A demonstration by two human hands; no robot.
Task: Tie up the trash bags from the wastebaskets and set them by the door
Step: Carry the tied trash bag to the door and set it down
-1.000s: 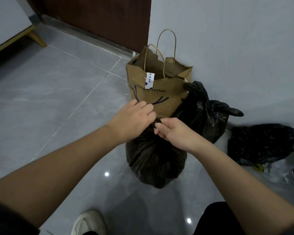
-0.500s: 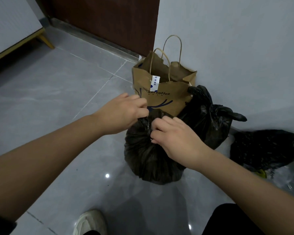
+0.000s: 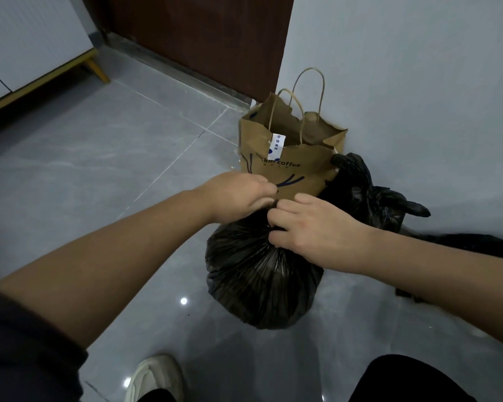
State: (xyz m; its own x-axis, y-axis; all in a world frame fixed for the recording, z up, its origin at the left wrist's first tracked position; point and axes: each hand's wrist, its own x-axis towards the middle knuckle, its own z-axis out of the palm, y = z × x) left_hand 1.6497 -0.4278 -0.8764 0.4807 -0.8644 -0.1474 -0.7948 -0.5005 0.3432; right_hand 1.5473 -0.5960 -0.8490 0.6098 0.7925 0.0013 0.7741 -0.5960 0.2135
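A full black trash bag [image 3: 259,280] stands on the grey tile floor in front of me. Its neck is gathered at the top. My left hand [image 3: 238,195] pinches the bag's top from the left, and my right hand [image 3: 311,224] curls round the gathered neck from the right. The knot itself is hidden under my fingers. Behind it a second black trash bag [image 3: 372,198] with a tied top leans against the wall. The dark brown door [image 3: 204,36] is at the back, just left of the wall corner.
A brown paper coffee bag [image 3: 288,158] with handles stands against the wall behind the trash bag. More black plastic [image 3: 482,242] lies at the right by the wall. A white cabinet [image 3: 26,47] on wooden legs is at the far left. My shoe [image 3: 154,378] is below.
Both hands stay at the bag's neck; the right hand has closed in over the top and the left hand's fingers have shifted at the gathered plastic. The view has tilted slightly.
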